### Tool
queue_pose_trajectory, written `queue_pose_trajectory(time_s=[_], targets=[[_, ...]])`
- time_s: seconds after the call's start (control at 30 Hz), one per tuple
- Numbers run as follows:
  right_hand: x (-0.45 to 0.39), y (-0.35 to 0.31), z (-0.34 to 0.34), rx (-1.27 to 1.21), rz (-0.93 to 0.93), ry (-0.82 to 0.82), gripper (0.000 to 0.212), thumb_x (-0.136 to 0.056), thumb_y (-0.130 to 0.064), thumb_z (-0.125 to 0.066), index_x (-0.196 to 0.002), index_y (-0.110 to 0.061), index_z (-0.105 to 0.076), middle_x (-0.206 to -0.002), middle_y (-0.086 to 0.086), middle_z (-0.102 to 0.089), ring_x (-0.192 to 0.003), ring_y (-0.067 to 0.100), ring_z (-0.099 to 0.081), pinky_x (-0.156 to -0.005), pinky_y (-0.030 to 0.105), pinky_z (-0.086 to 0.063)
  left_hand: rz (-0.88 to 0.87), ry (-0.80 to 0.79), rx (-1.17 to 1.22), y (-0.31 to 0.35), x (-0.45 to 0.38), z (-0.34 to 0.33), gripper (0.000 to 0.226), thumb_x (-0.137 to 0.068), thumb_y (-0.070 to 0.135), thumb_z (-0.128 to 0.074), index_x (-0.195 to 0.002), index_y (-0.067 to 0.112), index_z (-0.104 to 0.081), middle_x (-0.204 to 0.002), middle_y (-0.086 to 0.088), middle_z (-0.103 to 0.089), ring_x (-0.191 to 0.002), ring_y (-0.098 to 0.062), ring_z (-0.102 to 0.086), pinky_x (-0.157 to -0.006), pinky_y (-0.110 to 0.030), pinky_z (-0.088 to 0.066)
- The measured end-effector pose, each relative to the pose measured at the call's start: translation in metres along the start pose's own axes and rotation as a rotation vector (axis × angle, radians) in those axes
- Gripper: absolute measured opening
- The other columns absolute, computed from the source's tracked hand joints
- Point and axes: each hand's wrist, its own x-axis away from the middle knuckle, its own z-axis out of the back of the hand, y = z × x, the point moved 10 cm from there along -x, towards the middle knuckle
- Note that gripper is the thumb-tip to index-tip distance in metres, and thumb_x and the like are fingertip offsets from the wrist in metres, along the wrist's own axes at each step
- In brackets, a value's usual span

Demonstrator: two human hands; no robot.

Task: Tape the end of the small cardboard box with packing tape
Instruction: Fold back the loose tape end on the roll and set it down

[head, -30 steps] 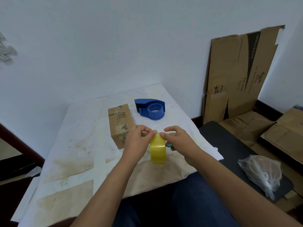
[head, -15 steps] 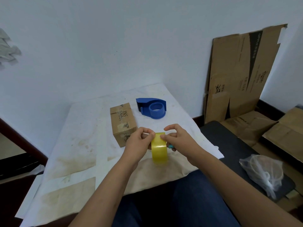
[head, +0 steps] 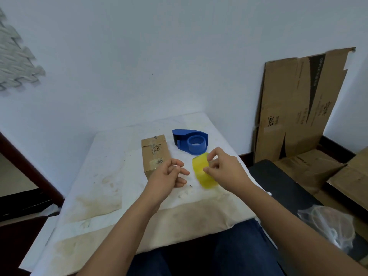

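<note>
Tape roll in the right hand, box waiting on the surface

The right hand [head: 225,172] has the yellow roll of packing tape [head: 203,174] pinched at its edge, fingers curled around the side, roll tilted and a bit blurry just above the stained white surface [head: 111,162]. The left hand [head: 169,177] is right beside the roll but not touching it, fingers loosely spread and half curled, holding nothing. The small cardboard box [head: 154,154] lies on its side just beyond the left hand, near end facing the person, some old tape scraps on it. A blue tape dispenser [head: 191,142] sits to the right of the box, at the far side, with no roll in it. Flattened cardboard [head: 294,108] leans on the wall further right.
</note>
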Motion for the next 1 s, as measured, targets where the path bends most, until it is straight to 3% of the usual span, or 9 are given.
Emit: queue_pose_trajectory(time_s=[0.07,0.17,0.3,0.47,0.57,0.67,0.77,0.87,1.0], targets=[[-0.011,-0.006,0.001,0.321,0.085,0.009,0.023,-0.085,-0.027,-0.06,-0.104,-0.023,-0.047,-0.087,-0.003,-0.066,-0.082,0.024,-0.061,-0.07,0.035,-0.049,-0.033,0.032,-0.047,0.009,-0.003,0.01,0.02,-0.102,0.014,-0.044,-0.106,0.016,-0.063,-0.097,0.001,-0.077,-0.077,-0.014,-0.067,-0.078,-0.023,-0.058],[-0.025,-0.01,-0.012,0.591,0.18,-0.036,0.026,-0.086,-0.017,-0.051,-0.111,-0.019,-0.044,-0.088,0.001,-0.059,-0.081,0.027,-0.057,-0.066,0.036,-0.044,-0.067,0.063,-0.142,0.02,-0.006,0.023,0.018,-0.102,0.019,-0.047,-0.104,0.022,-0.064,-0.097,0.011,-0.077,-0.084,-0.007,-0.068,-0.064,-0.004,-0.048],[-0.035,-0.025,-0.024,0.71,0.266,-0.036,0.028,-0.089,-0.01,-0.045,-0.116,-0.013,-0.048,-0.092,0.004,-0.049,-0.08,0.026,-0.045,-0.064,0.031,-0.034,-0.063,0.105,-0.207,0.021,-0.015,0.041,0.019,-0.099,0.021,-0.049,-0.101,0.027,-0.067,-0.093,0.017,-0.077,-0.094,-0.004,-0.07,-0.087,-0.023,-0.053],[-0.042,-0.026,-0.039,0.737,0.257,-0.08,0.015,-0.088,-0.007,-0.044,-0.1,-0.013,-0.053,-0.107,0.007,-0.061,-0.096,0.027,-0.059,-0.067,0.029,-0.034,-0.029,0.135,-0.218,0.016,-0.024,0.052,0.021,-0.099,0.02,-0.049,-0.1,0.028,-0.068,-0.096,0.017,-0.077,-0.098,-0.001,-0.069,-0.097,-0.034,-0.051],[-0.046,-0.021,-0.047,0.812,0.242,-0.11,0.02,-0.089,-0.006,-0.048,-0.104,-0.01,-0.061,-0.095,0.005,-0.057,-0.084,0.023,-0.054,-0.061,0.026,-0.034,-0.019,0.129,-0.209,0.012,-0.025,0.052,0.021,-0.099,0.019,-0.048,-0.101,0.027,-0.067,-0.098,0.016,-0.077,-0.096,0.001,-0.069,-0.098,-0.035,-0.051],[-0.048,-0.014,-0.05,0.819,0.217,-0.101,0.01,-0.089,-0.009,-0.052,-0.096,-0.015,-0.055,-0.094,0.002,-0.053,-0.079,0.02,-0.045,-0.049,0.021,-0.024,-0.023,0.131,-0.191,0.011,-0.025,0.053,0.021,-0.099,0.018,-0.048,-0.101,0.026,-0.068,-0.1,0.015,-0.076,-0.097,-0.002,-0.07,-0.099,-0.037,-0.051],[-0.052,-0.003,-0.056,0.773,0.18,-0.131,0.018,-0.092,-0.014,-0.051,-0.109,-0.016,-0.057,-0.111,0.003,-0.06,-0.089,0.021,-0.051,-0.066,0.027,-0.037,-0.027,0.136,-0.205,0.011,-0.024,0.054,0.022,-0.099,0.018,-0.049,-0.099,0.028,-0.068,-0.102,0.015,-0.076,-0.098,-0.004,-0.07,-0.098,-0.039,-0.052],[-0.059,0.017,-0.045,0.485,0.026,-0.166,0.024,-0.095,-0.026,-0.048,-0.109,-0.019,-0.066,-0.113,0.004,-0.065,-0.099,0.026,-0.06,-0.075,0.032,-0.044,-0.029,0.135,-0.213,0.011,-0.023,0.054,0.022,-0.099,0.019,-0.049,-0.097,0.03,-0.069,-0.106,0.014,-0.074,-0.099,-0.005,-0.069,-0.096,-0.039,-0.052],[-0.061,0.051,-0.008,-0.548,-0.393,-0.019,0.027,-0.097,-0.033,-0.05,-0.093,-0.014,-0.068,-0.087,0.002,-0.072,-0.075,0.016,-0.059,-0.06,0.024,-0.044,-0.033,0.133,-0.215,0.01,-0.021,0.056,0.024,-0.099,0.019,-0.049,-0.095,0.032,-0.069,-0.108,0.012,-0.074,-0.099,-0.003,-0.069,-0.093,-0.035,-0.053]])
